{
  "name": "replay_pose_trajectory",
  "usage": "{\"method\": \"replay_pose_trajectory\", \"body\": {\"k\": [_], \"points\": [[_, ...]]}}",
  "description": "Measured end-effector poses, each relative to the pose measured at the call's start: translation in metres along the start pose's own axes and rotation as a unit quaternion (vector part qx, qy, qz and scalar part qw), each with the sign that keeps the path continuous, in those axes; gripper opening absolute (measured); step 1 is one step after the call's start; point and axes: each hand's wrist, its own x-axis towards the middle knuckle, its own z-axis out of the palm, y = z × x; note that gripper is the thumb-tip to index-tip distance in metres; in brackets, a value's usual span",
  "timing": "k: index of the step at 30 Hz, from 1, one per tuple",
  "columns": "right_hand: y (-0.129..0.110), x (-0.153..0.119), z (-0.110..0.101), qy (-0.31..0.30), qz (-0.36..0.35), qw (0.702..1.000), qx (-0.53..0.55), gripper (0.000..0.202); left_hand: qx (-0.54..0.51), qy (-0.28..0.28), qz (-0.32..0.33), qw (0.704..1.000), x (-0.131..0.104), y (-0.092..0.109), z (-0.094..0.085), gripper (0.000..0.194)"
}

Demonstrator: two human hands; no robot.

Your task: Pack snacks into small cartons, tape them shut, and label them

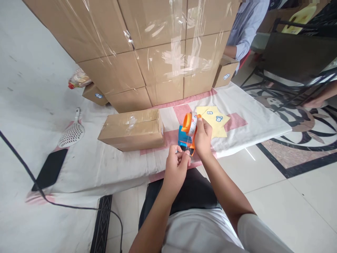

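An orange and blue tape dispenser [193, 131] with a roll of tape is held up over the front edge of the table. My right hand [203, 137] is wrapped around its right side. Just below the dispenser's black front edge, my left hand [177, 164] is closed in a pinch, with a clear strip of tape [189, 141] running down to its fingers. To the left lies a closed, taped cardboard box [131, 130]. Yellow paper sheets [214, 121] with small blue-edged stickers rest on the cloth beyond my right hand.
Stacked cardboard boxes [160, 66] wrapped in clear film stand at the back. A white skimmer [71, 134] and a black flat slab [50, 169] lie at left, near a hanging black cable [79, 207]. Another person's sleeve [247, 31] shows behind the stack; a chair [292, 52] stands at right.
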Motion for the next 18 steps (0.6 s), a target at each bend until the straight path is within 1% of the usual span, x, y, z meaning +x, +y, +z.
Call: {"method": "replay_pose_trajectory", "body": {"k": [4,7,10,14,16,18], "points": [[0.004,0.004,0.003,0.000,0.048,0.999,0.023,0.052,-0.013,0.014,0.005,1.000,0.005,-0.010,0.000,0.029],[0.005,0.006,0.007,-0.001,0.078,0.997,0.015,0.053,-0.016,0.025,0.005,1.000,0.007,-0.016,-0.003,0.030],[0.007,0.013,0.006,0.002,0.085,0.996,0.000,0.054,-0.010,0.032,0.001,0.999,0.004,-0.018,-0.004,0.031],[0.013,0.031,0.001,0.024,0.071,0.997,-0.015,0.053,-0.025,0.019,-0.011,0.999,-0.001,-0.019,-0.005,0.031],[0.015,0.038,-0.001,0.012,0.072,0.997,-0.018,0.052,-0.029,0.015,-0.011,0.999,-0.001,-0.020,-0.005,0.032],[0.017,0.040,-0.002,-0.001,0.090,0.996,-0.009,0.049,-0.023,0.014,-0.009,1.000,0.000,-0.022,-0.005,0.033]]}}
